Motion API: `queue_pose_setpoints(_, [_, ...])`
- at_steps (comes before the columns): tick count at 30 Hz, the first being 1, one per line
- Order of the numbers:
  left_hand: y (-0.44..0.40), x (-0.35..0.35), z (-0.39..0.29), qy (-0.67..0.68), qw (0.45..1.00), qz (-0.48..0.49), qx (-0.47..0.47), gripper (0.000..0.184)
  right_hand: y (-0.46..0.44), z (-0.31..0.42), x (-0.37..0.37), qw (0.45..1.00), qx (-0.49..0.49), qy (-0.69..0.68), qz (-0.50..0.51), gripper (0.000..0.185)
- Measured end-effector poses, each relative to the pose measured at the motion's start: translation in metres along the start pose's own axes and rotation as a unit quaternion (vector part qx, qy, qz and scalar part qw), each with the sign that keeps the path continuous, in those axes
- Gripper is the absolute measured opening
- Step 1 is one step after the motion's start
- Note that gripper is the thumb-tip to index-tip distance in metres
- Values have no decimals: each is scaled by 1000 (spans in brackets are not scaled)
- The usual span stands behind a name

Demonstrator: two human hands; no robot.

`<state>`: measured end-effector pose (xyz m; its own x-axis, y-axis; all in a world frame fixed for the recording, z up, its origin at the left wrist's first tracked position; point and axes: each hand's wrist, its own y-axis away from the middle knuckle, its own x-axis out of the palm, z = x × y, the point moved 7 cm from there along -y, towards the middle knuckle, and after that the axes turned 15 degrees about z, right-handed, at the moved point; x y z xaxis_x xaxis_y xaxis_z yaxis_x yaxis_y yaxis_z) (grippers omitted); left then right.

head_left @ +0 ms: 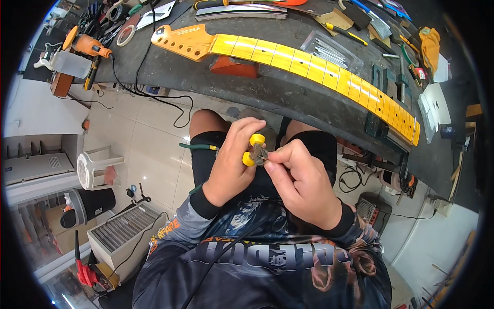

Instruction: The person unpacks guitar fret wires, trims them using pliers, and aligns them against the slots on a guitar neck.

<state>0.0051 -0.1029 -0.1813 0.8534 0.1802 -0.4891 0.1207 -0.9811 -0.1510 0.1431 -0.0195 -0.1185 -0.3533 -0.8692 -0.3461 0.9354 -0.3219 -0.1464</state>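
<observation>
End-cutting nippers (259, 153), green handles with yellow collars, centre of the dial: being held above the lap, jaws pointing toward 3 o'clock.

Left hand (234, 157), 9 o'clock: wrapping fingers and palm round the nippers.

Right hand (306, 190), 4 o'clock: pinching thumb and forefinger together at the jaws; any piece between them too small to tell.

Workbench (170, 72), front edge: running from 10 o'clock through 12 to 3, leaving open air before the left knuckles.

Maple guitar neck (309, 63): lying beyond that edge, headstock (182, 42) pointing to 11 o'clock, heel end reaching nearly 3.

Red block (234, 67), 11 o'clock: showing partly beneath the neck, near the bench edge.

Clear tray (310, 40) of silvery strips, 1 o'clock: sitting just past the neck's far edge.

Black cable (175, 98), 10 o'clock: looping over the bench edge.

Tiled floor (149, 144), 9 to 10 o'clock: stretching from the left knee toward a white plastic stool (95, 167).
</observation>
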Motion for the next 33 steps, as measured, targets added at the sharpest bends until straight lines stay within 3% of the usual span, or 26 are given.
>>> queue_pose_setpoints(19, [0,2,2,2,1000,-11,3,71,2,-2,2,999,32,3,11,15])
queue_pose_setpoints(22, [0,-2,2,-14,1000,-26,2,59,2,-4,3,999,43,-7,5,13])
queue_pose_setpoints(24, [-2,-6,-6,-127,992,-21,16,47,4,-9,5,997,64,-39,0,11])
queue_pose_setpoints(28, [-10,-3,-14,-170,984,-16,48,40,15,-21,3,988,133,-75,3,11])
queue_pose_setpoints(31, [-7,27,10,-38,994,86,-63,35,35,-48,2,971,170,-158,-57,12])
queue_pose_setpoints(33, [-7,54,21,27,987,132,-83,38,53,-72,1,955,213,-196,-65,11])
